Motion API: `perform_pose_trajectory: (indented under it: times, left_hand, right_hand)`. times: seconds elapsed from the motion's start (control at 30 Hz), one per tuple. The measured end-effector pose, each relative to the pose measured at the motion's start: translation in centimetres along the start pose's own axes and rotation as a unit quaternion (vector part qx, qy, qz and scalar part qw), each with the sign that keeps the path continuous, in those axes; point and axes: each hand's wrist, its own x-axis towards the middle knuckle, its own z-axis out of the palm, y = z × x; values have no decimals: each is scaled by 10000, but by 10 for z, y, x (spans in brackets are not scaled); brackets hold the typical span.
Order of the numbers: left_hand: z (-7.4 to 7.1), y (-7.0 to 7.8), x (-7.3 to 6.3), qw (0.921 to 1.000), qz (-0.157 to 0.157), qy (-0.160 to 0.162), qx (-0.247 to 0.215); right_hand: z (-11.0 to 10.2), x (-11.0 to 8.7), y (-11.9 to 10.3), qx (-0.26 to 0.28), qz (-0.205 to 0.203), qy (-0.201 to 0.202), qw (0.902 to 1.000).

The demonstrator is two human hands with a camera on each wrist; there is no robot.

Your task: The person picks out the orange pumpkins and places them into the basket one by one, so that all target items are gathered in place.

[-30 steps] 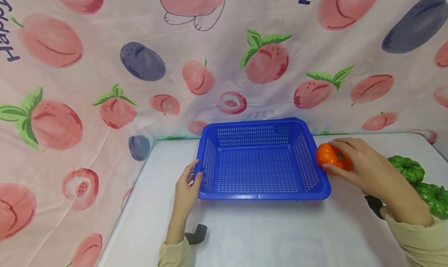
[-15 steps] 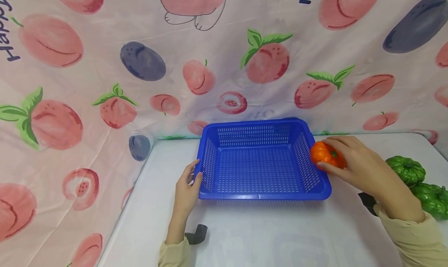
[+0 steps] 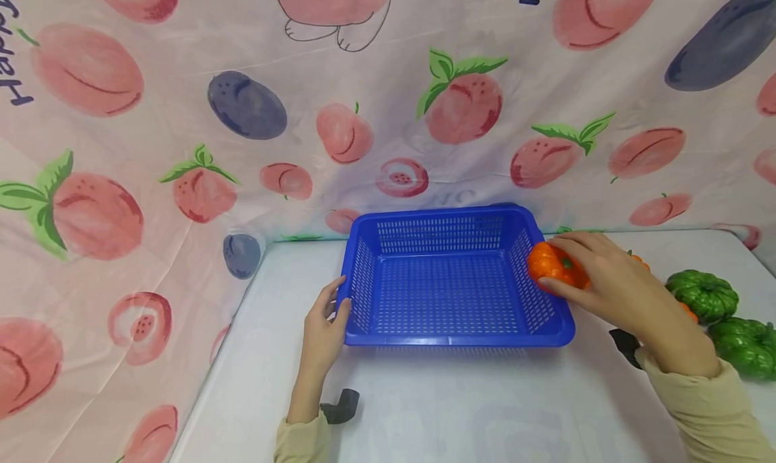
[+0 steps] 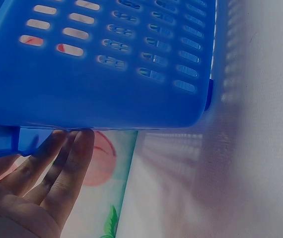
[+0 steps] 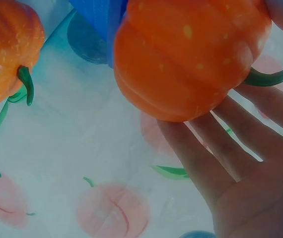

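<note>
A blue plastic basket [image 3: 448, 340] with slotted walls stands in the middle of the table. My left hand [image 3: 323, 331] holds its left rim. In the left wrist view, the fingers [image 4: 74, 171] meet the basket's outside [image 4: 57, 94]. On the other side, my right hand [image 3: 612, 281] grips a small orange pumpkin [image 3: 548, 264] at the basket's right rim, overlapping the wall in the head view. Its green stem [image 5: 268, 78] points toward the palm in the right wrist view, with the fingers spread along its side.
Two green pumpkins [image 3: 703, 294] lie on the table at the right. More orange pumpkins [image 5: 10, 49] are behind the right hand, partly hidden in the head view. A fruit-print cloth [image 3: 388, 112] rises behind the basket and along the left. Dark devices [image 3: 341, 407] sit at both wrists.
My right hand has moved left with the orange pumpkin, from beside the basket to over its right rim. Orange pumpkins behind that hand have come into view. Left hand and basket stay put.
</note>
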Motion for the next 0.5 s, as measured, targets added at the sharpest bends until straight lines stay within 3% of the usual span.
perform_pose_trajectory:
  times: [0.5]
  left_hand:
    - [0,1,0,10000,-9,32,8]
  right_hand:
    - [5,11,-9,-31,-189,-87,9998]
